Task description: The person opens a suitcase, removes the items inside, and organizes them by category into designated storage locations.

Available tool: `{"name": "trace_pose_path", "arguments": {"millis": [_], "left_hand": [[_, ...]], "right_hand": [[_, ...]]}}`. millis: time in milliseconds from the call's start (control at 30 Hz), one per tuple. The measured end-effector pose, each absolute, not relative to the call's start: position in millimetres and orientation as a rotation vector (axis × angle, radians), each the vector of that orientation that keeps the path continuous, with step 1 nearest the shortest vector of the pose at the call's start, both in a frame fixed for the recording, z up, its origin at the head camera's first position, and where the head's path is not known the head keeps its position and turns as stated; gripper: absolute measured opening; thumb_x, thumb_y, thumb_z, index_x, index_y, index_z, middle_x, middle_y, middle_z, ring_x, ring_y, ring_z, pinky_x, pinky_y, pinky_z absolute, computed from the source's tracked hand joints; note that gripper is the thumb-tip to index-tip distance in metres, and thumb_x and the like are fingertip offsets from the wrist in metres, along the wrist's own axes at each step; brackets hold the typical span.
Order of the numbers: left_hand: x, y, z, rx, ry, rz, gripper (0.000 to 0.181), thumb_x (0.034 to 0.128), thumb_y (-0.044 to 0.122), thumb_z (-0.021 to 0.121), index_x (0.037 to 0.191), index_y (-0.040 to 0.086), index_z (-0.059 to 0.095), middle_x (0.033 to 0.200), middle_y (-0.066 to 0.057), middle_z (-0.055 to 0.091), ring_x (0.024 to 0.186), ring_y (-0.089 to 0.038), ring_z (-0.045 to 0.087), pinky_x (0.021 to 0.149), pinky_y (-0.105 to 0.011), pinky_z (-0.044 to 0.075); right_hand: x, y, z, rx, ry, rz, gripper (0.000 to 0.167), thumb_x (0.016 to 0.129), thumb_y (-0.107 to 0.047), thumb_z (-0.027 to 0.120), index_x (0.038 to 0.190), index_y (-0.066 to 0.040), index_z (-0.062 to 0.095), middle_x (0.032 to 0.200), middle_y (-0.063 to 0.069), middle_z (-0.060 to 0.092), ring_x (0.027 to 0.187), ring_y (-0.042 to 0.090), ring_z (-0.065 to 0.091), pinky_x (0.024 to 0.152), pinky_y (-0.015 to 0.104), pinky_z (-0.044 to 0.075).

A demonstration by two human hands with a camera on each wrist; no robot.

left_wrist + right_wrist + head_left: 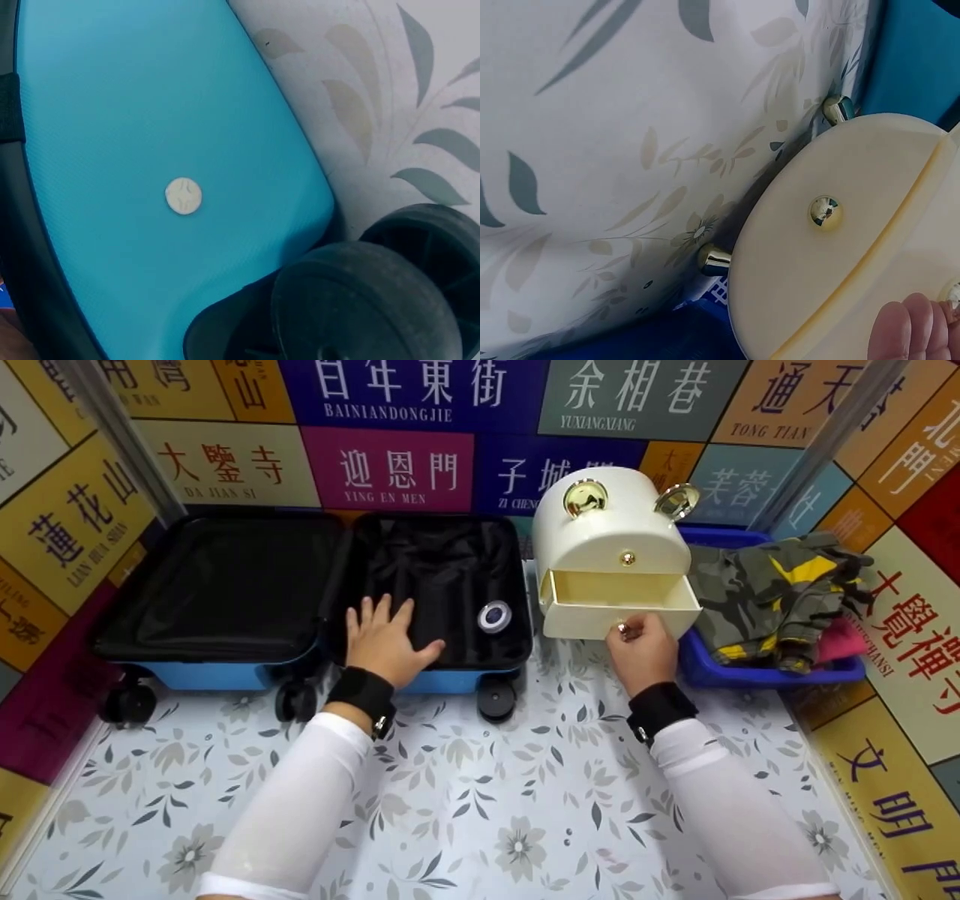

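My right hand (pixel 645 652) pinches the small metal knob (pixel 624 631) of the lower drawer (pixel 577 622) in a cream cabinet (pixel 611 532). That drawer is pulled out, and its pale inside shows. In the right wrist view, curled fingers (pixel 915 330) are at the knob's edge. My left hand (pixel 386 641), fingers spread and straight, lies over the front of the right half of an opened blue suitcase (pixel 442 681) with black lining. A round white-and-purple disc (pixel 495 616) sits in that half, right of the hand. The left wrist view shows mostly the suitcase's blue side (pixel 150 112).
Left of that half lies the suitcase's other half (pixel 225 585); black wheels (pixel 496 699) stick out in front. Right of the cabinet, a blue basket (pixel 780 676) holds camouflage clothing (pixel 772 592) and something pink (pixel 840 641). Printed panels (pixel 386 465) enclose the back and sides.
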State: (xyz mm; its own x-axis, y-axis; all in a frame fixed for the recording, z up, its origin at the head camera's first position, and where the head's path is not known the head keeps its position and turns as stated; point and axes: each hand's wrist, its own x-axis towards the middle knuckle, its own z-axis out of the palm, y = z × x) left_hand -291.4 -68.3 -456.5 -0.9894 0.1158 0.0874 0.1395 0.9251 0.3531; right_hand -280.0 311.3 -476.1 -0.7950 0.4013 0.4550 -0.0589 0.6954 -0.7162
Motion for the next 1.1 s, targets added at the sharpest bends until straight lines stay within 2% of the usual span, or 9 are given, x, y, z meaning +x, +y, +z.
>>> {"name": "trace_pose_path", "arguments": {"millis": [267, 567, 700, 867, 967, 1100], "left_hand": [[-292.5, -67.2, -457.1, -0.205, -3.006, -0.558, 0.094, 0.0929, 0.071, 0.062, 0.165, 0.015, 0.038, 0.172, -0.023, 0.028, 0.161, -0.05, 0.014, 0.131, -0.065, 0.002], [-291.2, -65.5, -455.7, -0.21, -3.006, -0.558, 0.093, 0.0936, 0.07, 0.062, 0.165, 0.015, 0.038, 0.172, -0.023, 0.028, 0.161, -0.05, 0.014, 0.131, -0.066, 0.003], [-291.5, -65.6, -456.8, -0.206, -3.001, -0.562, 0.093, 0.0931, 0.07, 0.062, 0.164, 0.015, 0.039, 0.172, -0.023, 0.029, 0.161, -0.05, 0.014, 0.131, -0.066, 0.003], [-291.3, -66.3, -457.7, -0.208, -3.001, -0.558, 0.093, 0.0928, 0.071, 0.063, 0.164, 0.015, 0.039, 0.172, -0.023, 0.029, 0.161, -0.049, 0.015, 0.131, -0.065, 0.003], [-291.2, -66.5, -457.6, -0.214, -3.003, -0.556, 0.093, 0.093, 0.07, 0.063, 0.165, 0.016, 0.038, 0.172, -0.022, 0.028, 0.161, -0.05, 0.015, 0.131, -0.065, 0.003], [-291.0, -66.0, -457.4, -0.217, -3.006, -0.561, 0.093, 0.0933, 0.071, 0.062, 0.165, 0.016, 0.037, 0.173, -0.022, 0.027, 0.161, -0.049, 0.014, 0.131, -0.065, 0.002]], "right_hand": [[-275.2, 313.6, -478.2, -0.253, -2.287, 0.973, 0.014, 0.086, -0.013, 0.071, 0.09, 0.0, 0.067, 0.083, 0.015, 0.076, 0.078, 0.027, 0.071, 0.068, 0.014, 0.042], [-271.9, 314.8, -477.2, -0.267, -2.32, 0.991, 0.015, 0.088, -0.016, 0.07, 0.093, -0.002, 0.067, 0.085, 0.013, 0.075, 0.079, 0.024, 0.069, 0.069, 0.018, 0.045], [-270.9, 315.9, -477.1, -0.264, -2.326, 0.974, 0.019, 0.088, -0.017, 0.072, 0.096, -0.001, 0.068, 0.088, 0.015, 0.076, 0.081, 0.028, 0.072, 0.072, 0.025, 0.048], [-263.3, 307.3, -467.3, -0.168, -2.261, 0.932, 0.03, 0.086, -0.018, 0.077, 0.101, 0.005, 0.065, 0.097, 0.022, 0.064, 0.094, 0.039, 0.061, 0.085, 0.042, 0.045], [-259.4, 288.3, -454.9, -0.006, -2.217, 0.945, 0.035, 0.086, -0.017, 0.079, 0.104, 0.009, 0.064, 0.102, 0.025, 0.059, 0.1, 0.04, 0.054, 0.092, 0.047, 0.044], [-262.4, 249.7, -437.0, 0.266, -2.273, 0.912, 0.034, 0.089, -0.017, 0.079, 0.109, 0.007, 0.066, 0.112, 0.024, 0.063, 0.109, 0.039, 0.056, 0.102, 0.051, 0.045]]}}
